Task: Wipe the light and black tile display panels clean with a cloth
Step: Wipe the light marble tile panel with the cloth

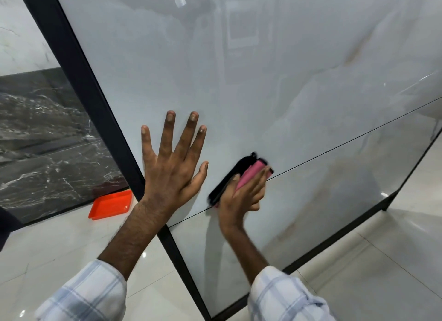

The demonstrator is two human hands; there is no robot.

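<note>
A large glossy light tile panel [263,81] in a black frame [79,76] fills most of the view, with a thin seam crossing its lower part. My left hand [172,167] lies flat on it, fingers spread. To its right, my right hand [241,194] grips a pink and black wiper [248,172] and holds it against the panel at the seam; the wiper looks blurred. A black marbled tile panel [43,134] stands behind, at the left.
An orange tray [111,204] lies on the shiny white floor [59,244] at the foot of the black panel. More white floor shows at the lower right, beyond the frame's bottom bar [334,239].
</note>
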